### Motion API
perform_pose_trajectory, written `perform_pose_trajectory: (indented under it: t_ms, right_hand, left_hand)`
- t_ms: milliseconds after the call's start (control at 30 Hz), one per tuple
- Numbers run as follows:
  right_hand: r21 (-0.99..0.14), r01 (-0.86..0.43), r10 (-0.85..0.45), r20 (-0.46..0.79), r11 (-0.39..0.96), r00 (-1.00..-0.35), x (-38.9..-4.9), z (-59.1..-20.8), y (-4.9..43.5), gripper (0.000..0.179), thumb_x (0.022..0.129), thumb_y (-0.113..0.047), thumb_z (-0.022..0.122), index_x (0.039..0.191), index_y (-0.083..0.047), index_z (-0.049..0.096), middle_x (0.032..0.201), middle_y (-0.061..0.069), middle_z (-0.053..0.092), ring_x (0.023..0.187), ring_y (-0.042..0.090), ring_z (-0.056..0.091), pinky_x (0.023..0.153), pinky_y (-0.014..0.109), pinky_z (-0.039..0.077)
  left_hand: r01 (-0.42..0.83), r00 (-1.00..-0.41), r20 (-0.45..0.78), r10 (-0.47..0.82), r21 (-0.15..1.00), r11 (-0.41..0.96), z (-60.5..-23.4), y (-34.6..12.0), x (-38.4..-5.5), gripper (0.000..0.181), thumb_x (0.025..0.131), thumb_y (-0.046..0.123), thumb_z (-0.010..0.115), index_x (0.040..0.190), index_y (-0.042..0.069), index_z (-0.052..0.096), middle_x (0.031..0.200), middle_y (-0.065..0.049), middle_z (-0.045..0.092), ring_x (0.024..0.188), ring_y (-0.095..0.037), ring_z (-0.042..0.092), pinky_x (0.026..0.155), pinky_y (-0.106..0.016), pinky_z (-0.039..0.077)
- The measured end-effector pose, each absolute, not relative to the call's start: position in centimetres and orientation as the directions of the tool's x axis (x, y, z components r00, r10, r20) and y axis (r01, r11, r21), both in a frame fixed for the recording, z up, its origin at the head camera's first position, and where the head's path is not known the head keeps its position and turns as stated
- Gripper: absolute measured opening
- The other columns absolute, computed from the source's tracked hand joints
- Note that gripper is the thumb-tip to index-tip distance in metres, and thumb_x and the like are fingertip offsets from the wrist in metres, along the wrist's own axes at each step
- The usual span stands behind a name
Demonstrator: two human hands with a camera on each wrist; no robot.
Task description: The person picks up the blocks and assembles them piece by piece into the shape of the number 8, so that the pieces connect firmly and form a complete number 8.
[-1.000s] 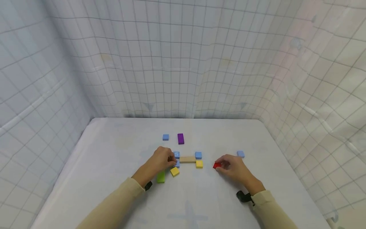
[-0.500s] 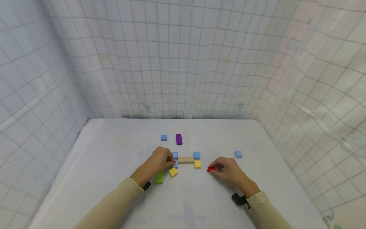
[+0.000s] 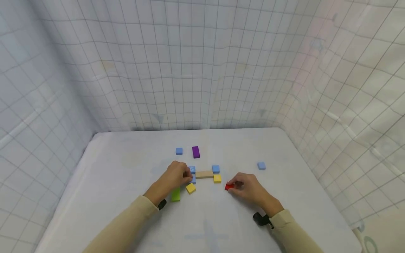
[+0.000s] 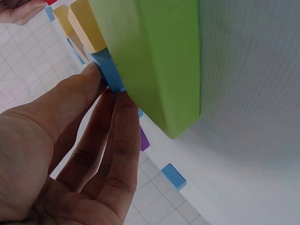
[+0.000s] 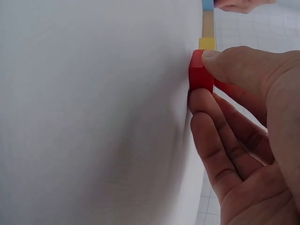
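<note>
The left hand is drawn narrow, its thumb and fingers pinching a blue block at the left end of a wooden bar. Just beyond that block lies a marked blue block. Nearer the person are a tilted yellow block and, partly under the left wrist, a green block.

The right hand pinches a red block between thumb and fingers, low over the white table; whether it touches the cloth is hard to tell. The red block is near a square yellow block but apart from it. That yellow block sits at the bar's right end, with a plain blue block behind it.

Farther back lie a purple block and a small blue block. Another blue block lies beyond the right hand.
</note>
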State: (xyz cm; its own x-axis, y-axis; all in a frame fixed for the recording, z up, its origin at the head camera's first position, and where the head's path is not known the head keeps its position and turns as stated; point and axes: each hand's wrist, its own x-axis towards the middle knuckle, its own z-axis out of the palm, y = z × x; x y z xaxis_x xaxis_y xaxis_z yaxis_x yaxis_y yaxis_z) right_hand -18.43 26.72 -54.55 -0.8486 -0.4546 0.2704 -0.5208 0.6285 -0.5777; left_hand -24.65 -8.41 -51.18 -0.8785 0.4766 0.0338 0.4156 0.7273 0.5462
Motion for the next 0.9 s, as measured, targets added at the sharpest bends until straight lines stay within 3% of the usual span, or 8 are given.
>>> perform_pose_trajectory:
  t_ms: [233,433,633,900]
  right_hand:
    - [-0.588,-0.515,-0.484,0.227,0.624,-0.845,-18.3,-54.1,25.9,0.023,0.097,-0.004,0.094,0.117,-0.012,0.089,0.112,0.000,0.084,0.093,0.003,0.073,0.086,0.024,0.066]
    - [-0.575,-0.511,-0.493,0.205,0.638,-0.846,-18.0,-53.8,25.5,0.021,0.099,-0.007,0.093,0.118,-0.013,0.090,0.114,0.001,0.082,0.095,0.005,0.072,0.085,0.024,0.065]
    - [-0.582,-0.514,-0.502,0.201,0.630,-0.841,-17.9,-53.8,25.1,0.023,0.099,-0.006,0.093,0.120,-0.013,0.091,0.115,0.001,0.080,0.095,0.005,0.069,0.085,0.024,0.064]
    - [-0.580,-0.536,-0.519,0.215,0.614,-0.827,-18.0,-53.9,24.7,0.022,0.098,-0.005,0.093,0.119,-0.013,0.090,0.113,0.000,0.080,0.095,0.006,0.071,0.085,0.025,0.065]
  left_hand:
    - [0.384,-0.890,0.012,0.455,0.557,0.736,-50.9,-8.4,-24.5,0.006,0.099,0.007,0.094,0.095,0.007,0.089,0.092,-0.004,0.083,0.084,-0.015,0.066,0.080,-0.032,0.065]
    - [0.440,-0.869,0.068,0.489,0.558,0.704,-54.5,-8.9,-26.2,0.006,0.100,0.010,0.094,0.095,0.009,0.089,0.091,-0.003,0.082,0.082,-0.015,0.064,0.074,-0.029,0.061]
    - [0.348,-0.906,0.000,0.422,0.567,0.746,-50.7,-8.0,-23.8,0.008,0.099,0.006,0.093,0.093,0.008,0.089,0.093,-0.004,0.083,0.084,-0.014,0.065,0.081,-0.034,0.065]
    - [0.340,-0.911,-0.006,0.412,0.554,0.760,-50.4,-7.9,-23.7,0.007,0.099,0.005,0.093,0.093,0.007,0.089,0.092,-0.003,0.082,0.084,-0.013,0.065,0.081,-0.031,0.065]
